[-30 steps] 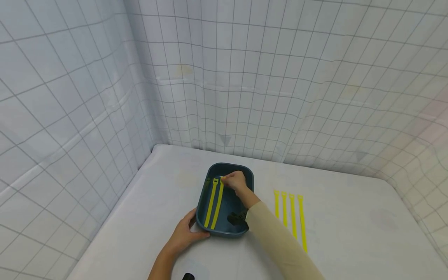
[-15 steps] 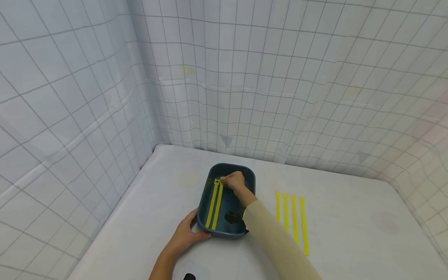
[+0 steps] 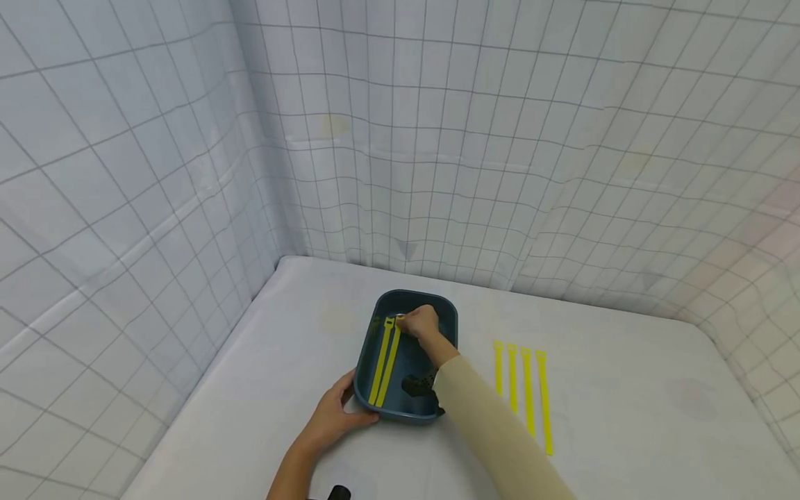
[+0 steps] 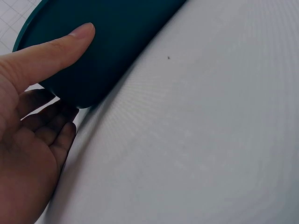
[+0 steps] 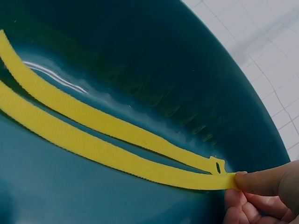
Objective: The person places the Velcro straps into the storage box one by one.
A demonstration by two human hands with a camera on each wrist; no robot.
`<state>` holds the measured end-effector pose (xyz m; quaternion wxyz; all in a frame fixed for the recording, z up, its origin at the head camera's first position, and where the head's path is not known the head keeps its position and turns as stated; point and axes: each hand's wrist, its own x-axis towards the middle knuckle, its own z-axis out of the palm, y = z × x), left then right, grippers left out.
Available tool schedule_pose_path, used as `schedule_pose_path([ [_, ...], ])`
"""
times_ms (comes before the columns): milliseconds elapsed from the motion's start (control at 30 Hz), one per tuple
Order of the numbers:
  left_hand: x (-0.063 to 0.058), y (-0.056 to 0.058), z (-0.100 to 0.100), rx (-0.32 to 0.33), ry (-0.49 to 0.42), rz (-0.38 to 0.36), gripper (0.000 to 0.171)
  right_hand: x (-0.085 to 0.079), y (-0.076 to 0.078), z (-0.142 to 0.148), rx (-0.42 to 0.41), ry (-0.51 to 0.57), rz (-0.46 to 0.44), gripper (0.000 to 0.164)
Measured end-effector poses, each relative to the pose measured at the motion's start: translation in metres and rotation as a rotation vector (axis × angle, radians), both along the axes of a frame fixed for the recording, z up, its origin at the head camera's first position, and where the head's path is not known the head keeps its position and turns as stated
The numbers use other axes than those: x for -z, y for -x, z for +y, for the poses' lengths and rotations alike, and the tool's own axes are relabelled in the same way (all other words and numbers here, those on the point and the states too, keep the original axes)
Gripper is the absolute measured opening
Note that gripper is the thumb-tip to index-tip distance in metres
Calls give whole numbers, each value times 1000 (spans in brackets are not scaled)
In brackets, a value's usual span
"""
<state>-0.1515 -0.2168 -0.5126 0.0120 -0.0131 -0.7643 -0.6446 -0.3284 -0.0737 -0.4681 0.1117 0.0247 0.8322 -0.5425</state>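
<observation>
A dark teal plastic bin (image 3: pixel 407 418) rests on the white table. My left hand (image 3: pixel 328 418) holds its near left corner, with the thumb on the outer near wall and the fingers around the side, as the left wrist view shows. Inside, a yellow hook-and-loop cable tie (image 5: pixel 110 125) with a slotted head lies along the floor. My right hand (image 3: pixel 421 323) reaches into the bin and pinches the head end of a second yellow cable tie (image 5: pixel 117 161) between thumb and fingers. The two ties run side by side, nearly touching at the head end.
Several more yellow cable ties (image 3: pixel 528 389) lie in a parallel row on the table right of the bin, partly behind the right sleeve (image 3: pixel 494 423). White grid-patterned curtains (image 3: pixel 437 139) hang behind and at the sides. A black object (image 3: pixel 339 493) shows at the bottom edge.
The pinched cable tie has shifted slightly left, narrowing the gap to the one beside it. The left hand still holds the bin's corner.
</observation>
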Motion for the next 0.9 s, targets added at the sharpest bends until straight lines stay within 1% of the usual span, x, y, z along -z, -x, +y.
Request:
schedule_pose_path([
  [233, 1, 1, -1, -10, 15, -33, 92, 0, -1, -2, -3, 2, 16, 11],
  [567, 0, -1, 0, 7, 9, 14, 87, 4, 0, -3, -10, -38, 28, 10],
  [900, 3, 2, -2, 12, 13, -17, 90, 6, 2, -4, 3, -86, 51, 13],
])
